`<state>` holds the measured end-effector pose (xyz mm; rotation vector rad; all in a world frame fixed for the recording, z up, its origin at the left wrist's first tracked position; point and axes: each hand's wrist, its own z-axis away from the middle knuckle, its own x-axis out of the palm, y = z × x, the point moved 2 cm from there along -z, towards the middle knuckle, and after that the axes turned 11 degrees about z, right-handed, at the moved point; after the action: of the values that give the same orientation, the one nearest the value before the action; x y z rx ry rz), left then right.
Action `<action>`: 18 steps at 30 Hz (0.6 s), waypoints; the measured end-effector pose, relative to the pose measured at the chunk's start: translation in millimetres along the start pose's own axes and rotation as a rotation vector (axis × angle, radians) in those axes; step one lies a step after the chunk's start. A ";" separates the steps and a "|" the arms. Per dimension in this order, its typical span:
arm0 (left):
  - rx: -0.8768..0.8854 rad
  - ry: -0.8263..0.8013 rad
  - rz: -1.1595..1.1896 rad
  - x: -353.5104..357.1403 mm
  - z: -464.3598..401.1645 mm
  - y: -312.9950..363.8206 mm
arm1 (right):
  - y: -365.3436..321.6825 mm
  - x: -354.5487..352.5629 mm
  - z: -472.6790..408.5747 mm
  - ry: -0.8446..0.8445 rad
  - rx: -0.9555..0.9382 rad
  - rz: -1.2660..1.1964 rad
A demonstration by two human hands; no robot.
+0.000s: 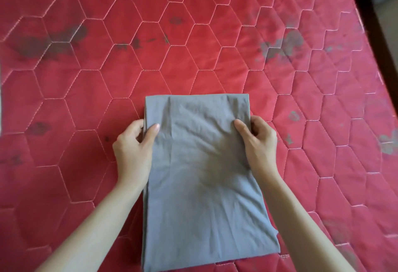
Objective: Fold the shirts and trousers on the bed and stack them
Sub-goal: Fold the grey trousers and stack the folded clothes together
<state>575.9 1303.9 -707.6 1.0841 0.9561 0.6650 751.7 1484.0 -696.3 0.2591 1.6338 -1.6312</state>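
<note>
Both hands — left hand (131,142), right hand (258,138) — pinch the grey garment's (204,181) side edges.

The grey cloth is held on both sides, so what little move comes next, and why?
Probably fold the far end toward the person. The grey cloth lies as a long strip on the red bed, and the left hand and right hand pinch its edges near the far end.

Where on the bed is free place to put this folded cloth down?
The red quilt is bare beyond the grey garment, and to its left and right. Only the near middle is taken, by the garment with the left hand and right hand gripping its sides.
</note>
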 end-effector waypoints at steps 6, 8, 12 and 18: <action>-0.115 0.020 -0.114 14.6 -6.4 -9.2 | 3.5 16.2 -10.9 -0.023 0.113 0.099; -0.028 0.085 -0.260 13.4 -1.2 -2.3 | -0.8 18.3 -7.6 0.010 0.079 0.199; 0.528 0.037 -0.551 27.2 13.0 16.7 | -26.5 28.6 -0.9 0.239 -0.346 0.531; 0.483 -0.342 -0.947 74.9 -8.0 -7.8 | -21.0 87.2 -13.3 -0.167 -0.568 0.938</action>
<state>602.7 1367.1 -739.3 0.9601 1.2040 -0.5337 675.3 1459.8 -738.7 0.4804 1.4346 -0.4555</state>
